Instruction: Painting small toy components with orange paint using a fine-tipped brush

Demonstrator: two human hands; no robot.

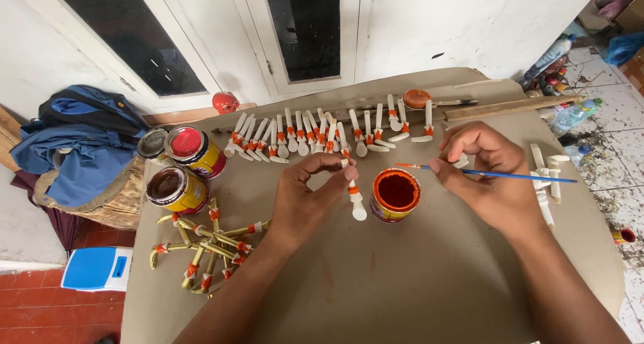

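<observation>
I see my left hand pinching a white peg, right hand clamped on a paintbrush above the orange paint can

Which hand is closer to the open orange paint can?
Left. The left hand holds a white wooden piece right beside the orange paint can. The right hand holds a paintbrush, slightly farther off on its other side.
</observation>
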